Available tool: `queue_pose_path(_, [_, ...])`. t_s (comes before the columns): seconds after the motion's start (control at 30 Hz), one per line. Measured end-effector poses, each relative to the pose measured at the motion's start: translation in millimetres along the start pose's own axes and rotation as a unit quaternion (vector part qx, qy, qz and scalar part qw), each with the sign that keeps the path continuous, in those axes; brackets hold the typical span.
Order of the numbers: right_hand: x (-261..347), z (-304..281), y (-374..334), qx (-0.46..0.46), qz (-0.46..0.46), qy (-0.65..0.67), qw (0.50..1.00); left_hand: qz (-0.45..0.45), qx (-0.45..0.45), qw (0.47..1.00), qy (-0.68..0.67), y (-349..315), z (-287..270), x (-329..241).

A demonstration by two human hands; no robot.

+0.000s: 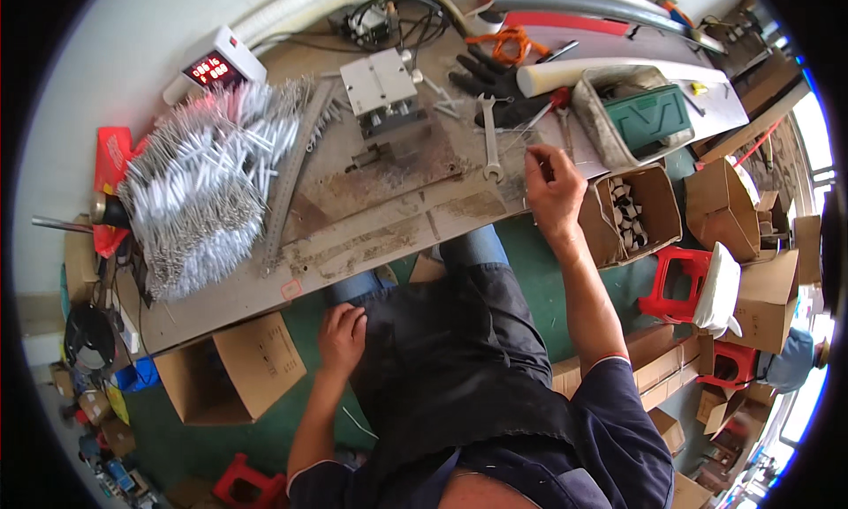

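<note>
My right hand (pixel 555 187) is raised at the front edge of the workbench (pixel 389 244), its fingers curled closed. Whatever lies between those fingertips, if anything, is too small to make out. Just left of it lies a metal wrench (pixel 491 138). A small machine with a pale metal block (pixel 380 81) stands farther back on the bench. By my thigh, at the side of the black apron (pixel 442 350), my left hand (pixel 343 337) rests with its fingers folded together and nothing visible in them. A large heap of thin wire pieces with white sleeves (pixel 208 182) covers the bench's left side.
A metal strip (pixel 296 173) borders the heap, and a red digital display box (pixel 216 67) stands behind it. To the right are a dirty bin holding a green container (pixel 649 120), a carton of small parts (pixel 649 218) and a red stool (pixel 676 284). An open carton (pixel 230 368) sits lower left.
</note>
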State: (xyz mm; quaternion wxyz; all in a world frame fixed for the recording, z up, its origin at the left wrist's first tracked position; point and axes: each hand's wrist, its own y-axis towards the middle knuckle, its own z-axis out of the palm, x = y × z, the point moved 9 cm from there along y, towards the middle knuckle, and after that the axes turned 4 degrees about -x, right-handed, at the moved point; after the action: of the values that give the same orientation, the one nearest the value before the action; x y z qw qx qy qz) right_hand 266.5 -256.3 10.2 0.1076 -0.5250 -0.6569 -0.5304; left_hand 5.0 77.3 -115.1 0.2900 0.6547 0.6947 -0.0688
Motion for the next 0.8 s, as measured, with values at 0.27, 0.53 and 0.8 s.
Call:
queue_pose_path(0.27, [14, 40, 8, 0.048, -0.074, -0.117, 0.989, -0.004, 0.05, 0.997, 0.056, 7, 40, 39])
queue_pose_path(0.53, [-16, 25, -18, 0.163, -0.053, -0.202, 0.964, -0.062, 0.246, 0.947, -0.196, -38, 125, 59])
queue_pose_path(0.8, [7, 48, 2, 0.337, 0.095, -0.162, 0.922, -0.098, 0.061, 0.992, -0.052, 29, 39, 25])
